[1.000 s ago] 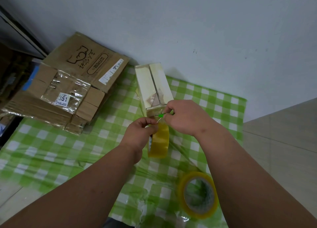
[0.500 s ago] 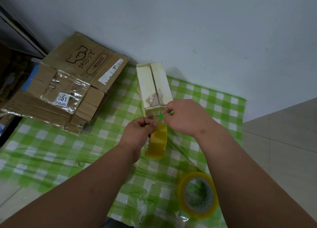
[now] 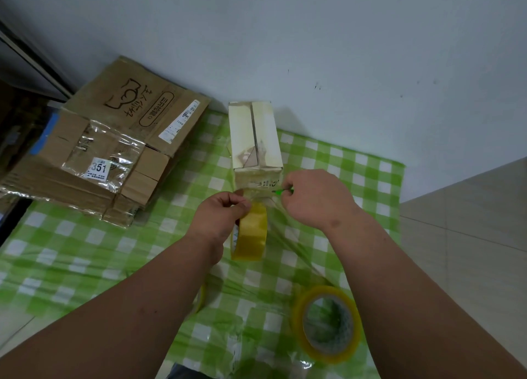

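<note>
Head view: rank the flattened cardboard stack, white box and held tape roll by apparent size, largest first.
1. flattened cardboard stack
2. white box
3. held tape roll, smallest despite being nearest the camera

Green tool [image 3: 281, 191] mostly hidden inside right hand [image 3: 316, 197]; cartons [image 3: 114, 150] cropped left.

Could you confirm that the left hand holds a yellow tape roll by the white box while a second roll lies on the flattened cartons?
Not quite: the head view shows the second roll lying on the checked cloth, not the cartons. The rest holds.
</note>
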{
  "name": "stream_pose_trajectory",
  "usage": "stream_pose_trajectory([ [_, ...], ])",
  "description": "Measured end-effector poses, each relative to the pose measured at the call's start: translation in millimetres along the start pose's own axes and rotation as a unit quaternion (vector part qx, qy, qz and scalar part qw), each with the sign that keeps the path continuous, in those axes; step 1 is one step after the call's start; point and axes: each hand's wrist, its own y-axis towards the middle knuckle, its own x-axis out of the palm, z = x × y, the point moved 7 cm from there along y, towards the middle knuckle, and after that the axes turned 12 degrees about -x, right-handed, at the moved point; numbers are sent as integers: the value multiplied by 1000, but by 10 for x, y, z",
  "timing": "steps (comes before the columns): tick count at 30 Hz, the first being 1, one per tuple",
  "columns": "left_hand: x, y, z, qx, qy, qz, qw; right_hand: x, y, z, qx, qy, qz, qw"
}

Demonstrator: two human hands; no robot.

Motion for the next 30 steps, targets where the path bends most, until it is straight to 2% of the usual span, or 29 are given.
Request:
stream_pose_trajectory([
  [10, -23, 9, 4, -1, 48, -35, 998, 766, -200, 335, 83, 75, -28, 993],
  [16, -34, -4, -67, 2, 66, -53, 996, 1090, -243, 308, 95, -7, -76, 993],
  [18, -53, 0, -77, 3, 66, -54, 996, 1074, -245, 313, 99, -7, -59, 993],
  [20, -73, 11, -81, 2, 63, -53, 997, 959, -241, 276, 107, 104, 23, 989],
  [21, -81, 16, -81, 1, 62, -53, 997, 892, -244, 244, 110, 198, 78, 971],
  [22, -85, 21, -81, 0, 61, -54, 997, 841, -251, 194, 112, 299, 125, 939],
  [24, -87, 23, -83, -2, 61, -57, 997, 798, -241, 57, 115, 446, 155, 874],
  [26, -81, 17, -89, -4, 61, -61, 996, 831, -212, -17, 125, 496, 145, 847],
  [30, -84, -15, -106, -1, 60, -62, 996, 869, -177, -50, 150, 515, 142, 832],
])
